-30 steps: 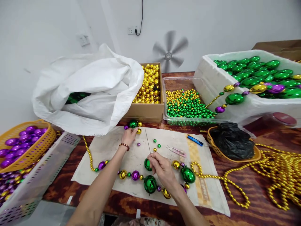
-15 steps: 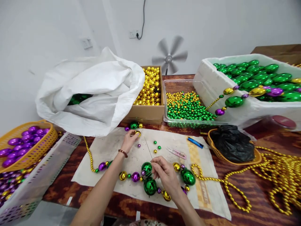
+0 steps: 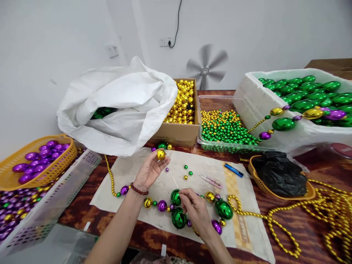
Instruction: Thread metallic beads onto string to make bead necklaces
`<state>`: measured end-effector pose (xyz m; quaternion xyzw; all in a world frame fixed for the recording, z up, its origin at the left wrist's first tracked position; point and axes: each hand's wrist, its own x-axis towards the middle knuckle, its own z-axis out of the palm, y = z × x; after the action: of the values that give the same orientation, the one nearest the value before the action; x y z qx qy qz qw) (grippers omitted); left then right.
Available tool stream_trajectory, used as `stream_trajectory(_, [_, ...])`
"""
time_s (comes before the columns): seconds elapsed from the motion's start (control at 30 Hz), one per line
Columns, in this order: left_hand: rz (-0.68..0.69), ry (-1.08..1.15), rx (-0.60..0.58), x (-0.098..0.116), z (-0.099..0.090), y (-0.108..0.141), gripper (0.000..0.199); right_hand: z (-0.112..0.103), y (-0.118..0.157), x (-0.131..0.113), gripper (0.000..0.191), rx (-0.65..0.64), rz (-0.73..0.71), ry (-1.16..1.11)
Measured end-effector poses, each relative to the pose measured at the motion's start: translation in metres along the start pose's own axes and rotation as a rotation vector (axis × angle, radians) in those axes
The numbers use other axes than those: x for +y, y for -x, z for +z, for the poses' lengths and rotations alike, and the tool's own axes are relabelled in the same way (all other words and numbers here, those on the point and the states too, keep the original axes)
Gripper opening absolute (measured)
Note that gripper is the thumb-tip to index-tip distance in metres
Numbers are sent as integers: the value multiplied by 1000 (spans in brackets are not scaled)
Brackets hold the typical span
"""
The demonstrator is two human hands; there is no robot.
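Observation:
My left hand [image 3: 152, 167], with a beaded bracelet at the wrist, pinches a round gold bead [image 3: 161, 154] between its fingertips above the pale cloth. A thin needle or stiff thread [image 3: 172, 175] runs from this bead down to my right hand [image 3: 194, 209], whose fingers are pinched around its lower end. Just left of the right fingers sits a green bead [image 3: 175, 197], with a larger green bead [image 3: 178, 218] below it. These belong to a strand with gold and purple beads [image 3: 162, 205] lying across the cloth [image 3: 154, 222].
Snips [image 3: 210, 180], a blue marker-like object [image 3: 233, 170] and several loose small beads [image 3: 186, 177] lie on the cloth. Behind stand a white sack [image 3: 121, 106], a carton [image 3: 178, 132], a clear bin [image 3: 202, 140] and a foam box [image 3: 316, 128]. Gold bead chains [image 3: 330, 220] spread at right.
My left hand has turned palm-up and raised the gold bead, now at the upper end of the needle or thread. My right hand stays low by the green beads. The view shifted slightly.

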<state>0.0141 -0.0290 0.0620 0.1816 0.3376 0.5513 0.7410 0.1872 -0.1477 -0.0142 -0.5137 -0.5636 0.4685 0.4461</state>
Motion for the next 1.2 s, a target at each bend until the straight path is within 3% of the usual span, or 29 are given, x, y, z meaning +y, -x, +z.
stream_trajectory(0.7, [35,-143,-147,-4,4,22,32,10,-10,-7,27,35,3,-34])
stream_trajectory(0.97, [15,-133,-106,-8,-1,23,31,11,-12,-9,25,35,-24,-28])
stream_trajectory(1.2, [-66,-423,-230,-30,-5,26,34,5,-25,-18,24,107,-17,-145])
